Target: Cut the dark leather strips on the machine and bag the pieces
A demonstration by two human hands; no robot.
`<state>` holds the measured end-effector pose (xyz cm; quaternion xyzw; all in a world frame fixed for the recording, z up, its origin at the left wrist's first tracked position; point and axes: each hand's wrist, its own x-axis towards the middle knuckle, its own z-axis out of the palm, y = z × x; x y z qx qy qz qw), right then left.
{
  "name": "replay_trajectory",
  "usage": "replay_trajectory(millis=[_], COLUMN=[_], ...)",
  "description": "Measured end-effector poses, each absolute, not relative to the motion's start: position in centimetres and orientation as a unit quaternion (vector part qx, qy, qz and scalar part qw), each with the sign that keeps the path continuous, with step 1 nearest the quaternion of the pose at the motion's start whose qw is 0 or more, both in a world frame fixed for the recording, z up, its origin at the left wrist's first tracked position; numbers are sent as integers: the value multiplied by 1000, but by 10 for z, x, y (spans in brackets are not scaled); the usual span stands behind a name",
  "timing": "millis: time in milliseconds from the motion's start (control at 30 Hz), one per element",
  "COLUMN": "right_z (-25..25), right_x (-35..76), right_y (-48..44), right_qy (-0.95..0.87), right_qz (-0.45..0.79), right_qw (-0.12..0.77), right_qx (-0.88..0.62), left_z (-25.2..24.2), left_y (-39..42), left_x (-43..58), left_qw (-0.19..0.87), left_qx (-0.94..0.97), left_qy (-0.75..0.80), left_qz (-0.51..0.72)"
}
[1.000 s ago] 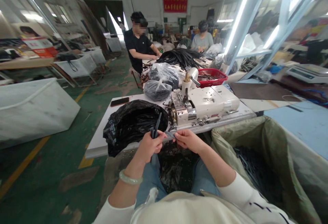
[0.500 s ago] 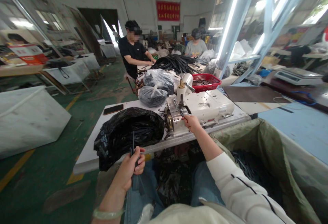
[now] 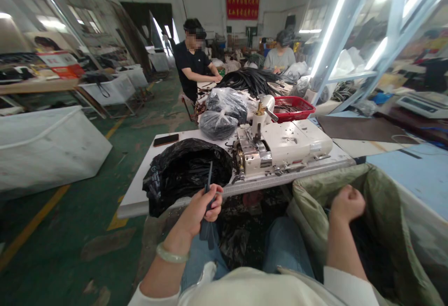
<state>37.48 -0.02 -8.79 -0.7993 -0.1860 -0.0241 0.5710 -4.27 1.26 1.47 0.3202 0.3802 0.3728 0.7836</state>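
My left hand (image 3: 201, 208) is closed around a small bundle of dark flat strips (image 3: 207, 237), one of which points up past the fingers. It is in front of the open black plastic bag (image 3: 164, 156) on the machine table. My right hand (image 3: 347, 205) is curled into a fist over the bin with the green fabric lining (image 3: 310, 194); whatever it holds, if anything, is hidden. Dark strips lie deep in that bin. The white sewing-type machine (image 3: 297, 143) stands on the table, with neither hand on it.
A phone (image 3: 166, 140), clear bags of dark pieces (image 3: 219, 125) and a red basket (image 3: 294, 107) sit around the machine. Two people work beyond, near a heap of black strips (image 3: 248, 81). A white tub (image 3: 52, 152) stands left; a blue surface (image 3: 413, 170) lies right.
My right hand has left the machine's front and moved right, over the lined bin. My left hand still grips the strips, slightly higher and further right in view. The camera view has shifted.
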Motion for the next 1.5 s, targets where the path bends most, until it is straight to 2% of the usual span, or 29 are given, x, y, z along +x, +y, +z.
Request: replay_trajectory(millis=[67, 133, 200, 233, 300, 333, 367, 467, 633, 833, 1200, 1400, 1500], right_z=[-103, -102, -83, -69, -41, -29, -20, -7, -9, -10, -23, -22, -25], right_x=[405, 406, 374, 347, 282, 249, 218, 160, 158, 155, 152, 147, 157], right_y=[-36, -48, -40, -31, -12, -4, 3, 12, 20, 14, 12, 21, 44], right_qy=[-109, -128, -233, -295, -347, -358, -363, -329, -170, -215, -303, -264, -232], right_qz=[-169, -163, 5, 141, 417, 541, 628, 727, 754, 781, 752, 775, 760], right_qw=[489, 473, 526, 551, 598, 583, 555, 518, 607, 570, 538, 526, 535], right_qx=[-849, -856, -818, -768, -590, -489, -407, -308, -185, -137, -228, -231, -287], left_z=[18, 21, 22, 23, 22, 21, 20, 16, 17, 17, 14, 9, 7], left_y=[13, 13, 13, 13, 11, 10, 9, 3, -5, -8, -12, -8, -6], left_x=[-37, -29, -18, -12, 0, 4, 8, 6, -18, -9, 5, 5, -4], left_qw=[813, 842, 867, 879, 901, 909, 913, 912, 890, 844, 650, 633, 654], left_qx=[322, 320, 314, 310, 296, 290, 286, 284, 285, 330, 436, 444, 416], left_qy=[353, 328, 304, 292, 264, 254, 248, 260, 301, 341, 474, 485, 485], left_qz=[334, 285, 237, 215, 177, 161, 149, 143, 193, 250, 403, 408, 404])
